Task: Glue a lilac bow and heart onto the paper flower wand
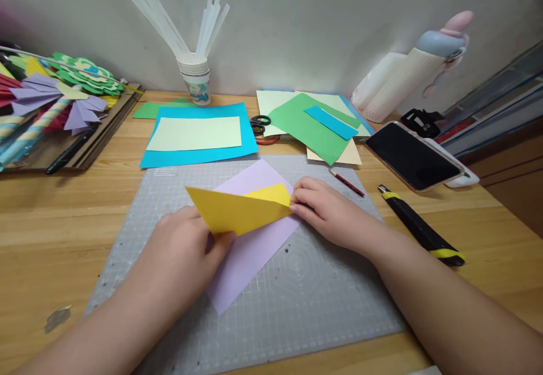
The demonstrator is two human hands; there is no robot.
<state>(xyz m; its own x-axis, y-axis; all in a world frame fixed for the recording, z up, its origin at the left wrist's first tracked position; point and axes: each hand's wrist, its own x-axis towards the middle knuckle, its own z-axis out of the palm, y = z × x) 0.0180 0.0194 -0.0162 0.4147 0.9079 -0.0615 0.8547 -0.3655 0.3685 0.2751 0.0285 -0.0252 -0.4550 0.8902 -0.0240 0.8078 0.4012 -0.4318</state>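
A yellow sheet of paper (240, 211) is held up in a bent or folded shape over a lilac sheet (246, 273). My left hand (190, 242) grips its lower left part, with the thumb in front and the other fingers largely hidden behind the paper. At the right end of the yellow sheet, my right hand (311, 202) pinches the narrow corner between thumb and fingers. The lilac sheet lies at an angle on the grey cutting mat (339, 307), beneath the yellow one.
Behind the mat lie blue (203, 157) and green (305, 129) papers and black-handled scissors (259, 120). A pencil (348, 184), cutter (418, 225) and phone (413, 154) are right; paper cups (197, 83) and a bottle (403, 81) stand near the wall. Crafts (63, 100) sit left.
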